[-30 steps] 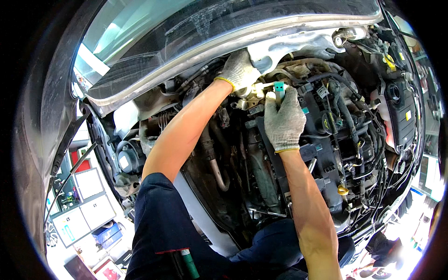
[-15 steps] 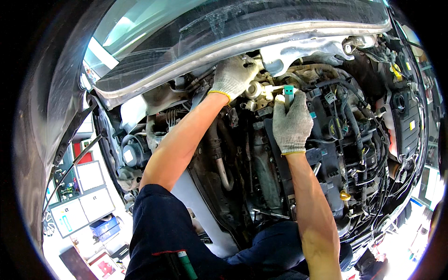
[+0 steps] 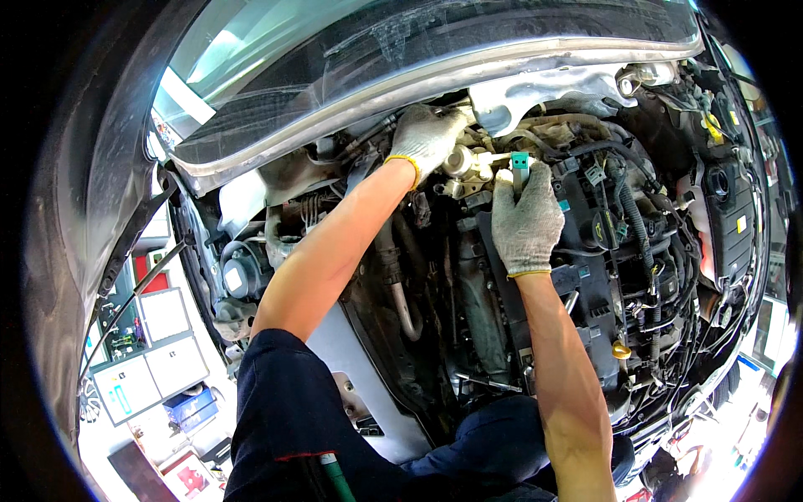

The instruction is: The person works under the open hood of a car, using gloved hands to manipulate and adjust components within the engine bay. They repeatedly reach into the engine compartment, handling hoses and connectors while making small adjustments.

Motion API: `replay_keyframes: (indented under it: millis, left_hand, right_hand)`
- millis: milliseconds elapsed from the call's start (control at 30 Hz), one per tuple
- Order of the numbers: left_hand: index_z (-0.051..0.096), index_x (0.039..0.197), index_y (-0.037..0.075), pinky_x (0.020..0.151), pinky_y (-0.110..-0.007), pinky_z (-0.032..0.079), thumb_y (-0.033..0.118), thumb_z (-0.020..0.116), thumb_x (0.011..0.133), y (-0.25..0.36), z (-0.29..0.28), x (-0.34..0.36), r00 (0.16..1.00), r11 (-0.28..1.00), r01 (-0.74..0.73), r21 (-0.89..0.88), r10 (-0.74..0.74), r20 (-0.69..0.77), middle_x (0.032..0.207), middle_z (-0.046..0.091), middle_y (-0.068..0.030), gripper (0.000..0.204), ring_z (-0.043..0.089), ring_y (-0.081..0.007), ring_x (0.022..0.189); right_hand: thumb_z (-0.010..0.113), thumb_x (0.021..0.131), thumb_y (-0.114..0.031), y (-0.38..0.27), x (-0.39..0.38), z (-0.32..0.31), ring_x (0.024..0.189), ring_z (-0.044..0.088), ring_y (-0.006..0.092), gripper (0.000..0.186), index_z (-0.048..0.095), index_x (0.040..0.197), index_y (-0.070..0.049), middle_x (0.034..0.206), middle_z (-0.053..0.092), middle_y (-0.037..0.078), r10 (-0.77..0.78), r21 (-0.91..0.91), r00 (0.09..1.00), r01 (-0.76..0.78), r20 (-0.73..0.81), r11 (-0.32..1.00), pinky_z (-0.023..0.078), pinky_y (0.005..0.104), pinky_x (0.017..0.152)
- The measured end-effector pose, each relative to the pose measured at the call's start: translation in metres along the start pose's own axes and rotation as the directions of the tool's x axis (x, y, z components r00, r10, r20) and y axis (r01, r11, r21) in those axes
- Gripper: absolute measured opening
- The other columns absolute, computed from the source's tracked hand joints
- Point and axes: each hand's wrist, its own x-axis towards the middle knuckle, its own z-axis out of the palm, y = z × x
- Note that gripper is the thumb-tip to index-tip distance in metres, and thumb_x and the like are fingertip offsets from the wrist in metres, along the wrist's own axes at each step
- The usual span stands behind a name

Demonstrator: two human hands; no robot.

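Note:
Both hands wear light grey knit gloves with yellow cuffs and reach deep into the car's engine bay. My left hand (image 3: 427, 135) is curled at the back, just under the windshield's lower edge. Its fingertips are hidden behind metal parts, so what they grip is unclear. To its right, my right hand (image 3: 527, 219) is closed on a grey tool with a teal end (image 3: 520, 161), pinched between thumb and fingers. That teal end stands by a light metal rod, which meets a round metal housing (image 3: 457, 161) between the hands. The black engine cover (image 3: 499, 243) lies below my right hand.
A bent metal shield (image 3: 548, 94) overhangs the parts behind my hands. Hoses and wiring (image 3: 644, 243) crowd the right side. A yellow dipstick handle (image 3: 621, 350) sticks up near my right forearm. Lower down lies a thin metal bar (image 3: 488, 382). A prop rod (image 3: 138, 289) slants at left.
Both hands keep nearly the same places and grips. The whole view has shifted by a few pixels, and my left hand has tilted slightly to the right.

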Motion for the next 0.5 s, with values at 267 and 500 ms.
replay_keyframes:
  millis: [267, 500]
  left_hand:
    - [0.077, 0.098, 0.000, 0.078, -0.034, 0.053, 0.045, 0.072, 0.087, -0.025, 0.008, 0.002, 0.995, 0.967, 0.079, -0.243, -0.060, 0.084, 0.096, 0.077, -0.0121, 0.047, 0.071, -0.0199, 0.087]
    - [0.072, 0.108, 0.000, 0.090, -0.042, 0.052, 0.068, 0.062, 0.086, 0.011, -0.016, -0.007, 0.986, 0.981, 0.006, 0.196, -0.038, 0.164, 0.102, 0.072, -0.0235, 0.071, 0.070, -0.0306, 0.100]
  right_hand:
    - [0.072, 0.086, -0.022, -0.004, -0.002, 0.001, 0.080, 0.069, 0.0427, 0.034, 0.053, 0.109, -0.005, 0.088, 0.068, 0.021, -0.009, 0.018, 1.000, 0.009, 0.001, 1.000, 0.055, 0.0504, 0.067]
    - [0.071, 0.086, -0.023, -0.003, -0.002, 0.001, 0.080, 0.069, 0.0417, 0.035, 0.054, 0.111, -0.005, 0.088, 0.069, 0.020, -0.008, 0.011, 1.000, 0.009, -0.007, 1.000, 0.055, 0.0501, 0.067]
